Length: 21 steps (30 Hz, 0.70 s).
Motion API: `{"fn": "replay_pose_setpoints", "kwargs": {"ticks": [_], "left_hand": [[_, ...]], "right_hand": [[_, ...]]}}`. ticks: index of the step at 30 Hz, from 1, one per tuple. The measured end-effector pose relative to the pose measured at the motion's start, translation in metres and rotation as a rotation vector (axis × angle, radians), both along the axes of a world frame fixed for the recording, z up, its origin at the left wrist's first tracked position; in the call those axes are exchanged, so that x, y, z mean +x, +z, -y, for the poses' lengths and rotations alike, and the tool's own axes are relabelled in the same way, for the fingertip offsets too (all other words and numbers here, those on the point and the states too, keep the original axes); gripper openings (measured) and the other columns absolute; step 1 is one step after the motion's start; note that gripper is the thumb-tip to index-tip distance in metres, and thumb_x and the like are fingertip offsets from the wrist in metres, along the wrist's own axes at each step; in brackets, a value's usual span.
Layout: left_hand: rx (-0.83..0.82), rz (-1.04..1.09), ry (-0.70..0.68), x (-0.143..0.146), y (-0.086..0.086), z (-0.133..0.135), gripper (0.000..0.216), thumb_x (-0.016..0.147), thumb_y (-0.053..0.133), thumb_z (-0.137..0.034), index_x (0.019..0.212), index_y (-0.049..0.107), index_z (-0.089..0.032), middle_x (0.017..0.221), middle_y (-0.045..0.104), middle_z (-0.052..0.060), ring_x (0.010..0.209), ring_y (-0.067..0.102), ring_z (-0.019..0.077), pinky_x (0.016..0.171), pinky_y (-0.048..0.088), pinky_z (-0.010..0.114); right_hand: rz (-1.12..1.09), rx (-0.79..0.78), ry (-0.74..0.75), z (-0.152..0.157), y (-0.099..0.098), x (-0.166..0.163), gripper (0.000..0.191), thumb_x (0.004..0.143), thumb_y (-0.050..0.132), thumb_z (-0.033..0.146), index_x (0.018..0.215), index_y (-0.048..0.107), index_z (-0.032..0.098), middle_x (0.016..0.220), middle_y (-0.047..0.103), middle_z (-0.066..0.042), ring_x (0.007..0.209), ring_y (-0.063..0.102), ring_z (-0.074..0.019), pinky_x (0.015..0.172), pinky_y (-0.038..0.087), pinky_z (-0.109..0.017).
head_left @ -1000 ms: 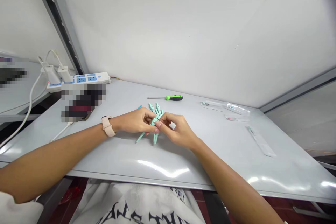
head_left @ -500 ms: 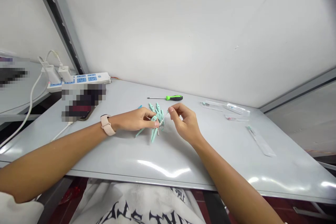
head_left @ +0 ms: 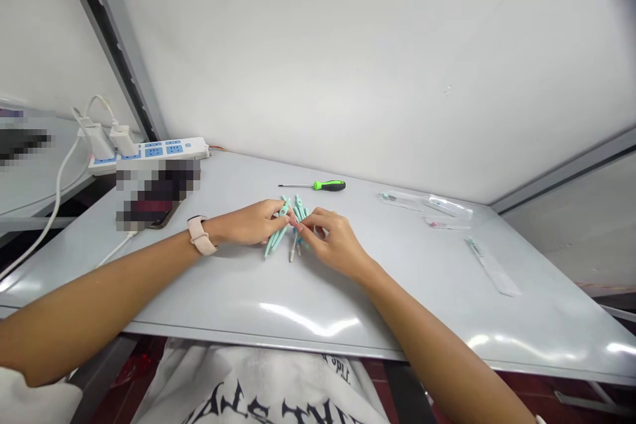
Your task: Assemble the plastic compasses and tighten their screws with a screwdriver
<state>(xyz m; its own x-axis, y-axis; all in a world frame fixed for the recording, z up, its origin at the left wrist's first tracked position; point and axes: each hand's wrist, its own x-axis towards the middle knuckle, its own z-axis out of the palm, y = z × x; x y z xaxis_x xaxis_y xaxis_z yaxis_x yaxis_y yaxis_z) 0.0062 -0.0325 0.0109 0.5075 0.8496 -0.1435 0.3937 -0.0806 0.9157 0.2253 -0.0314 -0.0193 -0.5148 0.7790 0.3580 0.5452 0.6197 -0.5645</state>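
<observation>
Several mint-green drawing compasses (head_left: 281, 233) lie bunched in the middle of the white table (head_left: 248, 305). My left hand (head_left: 251, 222), with a pale watch on the wrist, rests on the table and pinches the top of one compass. My right hand (head_left: 332, 242) comes in from the right, fingers curled, its fingertips pinching a compass leg at the same bunch. The two hands almost touch over the compasses.
A green-handled screwdriver (head_left: 318, 185) lies behind the compasses. Clear plastic packets (head_left: 437, 207) and a long clear sleeve (head_left: 491, 268) lie to the right. A white power strip (head_left: 149, 149) with chargers sits at the back left, beside a blurred dark object (head_left: 154, 202).
My right hand pulled back from the bunch, then returned and pinched it again. The compasses in my left hand were set lower and flatter on the table.
</observation>
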Motion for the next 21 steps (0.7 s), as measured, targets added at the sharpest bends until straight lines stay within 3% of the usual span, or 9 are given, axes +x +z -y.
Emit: {"fn": "replay_pose_setpoints", "kwargs": {"ticks": [5,12,17,21], "left_hand": [[0.011,-0.033,0.085,0.000,-0.004,-0.003,0.021,0.084,0.062,-0.036,0.096,0.069,-0.020,0.049,0.049,-0.005,0.041,0.039,0.0135,0.042,0.028,0.026],[0.336,-0.223,0.132,-0.002,-0.016,-0.011,0.015,0.085,0.058,-0.032,0.083,0.068,-0.020,0.057,0.047,-0.004,0.052,0.039,0.0146,0.053,0.030,0.029],[0.495,-0.342,0.179,-0.004,-0.025,-0.014,0.027,0.086,0.057,-0.029,0.108,0.068,-0.018,0.069,0.063,0.001,0.065,0.057,0.0206,0.066,0.040,0.032],[0.549,-0.463,0.177,-0.006,-0.030,-0.014,0.030,0.093,0.051,-0.032,0.116,0.065,-0.017,0.067,0.062,0.003,0.068,0.061,0.0253,0.069,0.041,0.035]], "right_hand": [[0.033,-0.008,-0.014,0.000,-0.002,-0.001,0.025,0.099,0.059,0.027,0.079,0.074,0.020,0.073,0.062,0.000,0.063,0.050,-0.0129,0.074,0.040,-0.032],[0.023,-0.006,-0.090,-0.002,-0.001,-0.001,0.029,0.097,0.056,0.026,0.070,0.066,0.020,0.070,0.059,0.001,0.061,0.048,-0.0130,0.072,0.039,-0.031],[0.004,-0.017,-0.142,-0.006,-0.003,0.001,0.018,0.092,0.059,0.024,0.077,0.069,0.021,0.072,0.064,0.000,0.061,0.050,-0.0138,0.065,0.039,-0.030],[0.002,-0.028,-0.149,-0.007,-0.005,0.001,0.013,0.088,0.060,0.021,0.081,0.071,0.021,0.073,0.066,-0.001,0.062,0.052,-0.0147,0.065,0.040,-0.030]]}}
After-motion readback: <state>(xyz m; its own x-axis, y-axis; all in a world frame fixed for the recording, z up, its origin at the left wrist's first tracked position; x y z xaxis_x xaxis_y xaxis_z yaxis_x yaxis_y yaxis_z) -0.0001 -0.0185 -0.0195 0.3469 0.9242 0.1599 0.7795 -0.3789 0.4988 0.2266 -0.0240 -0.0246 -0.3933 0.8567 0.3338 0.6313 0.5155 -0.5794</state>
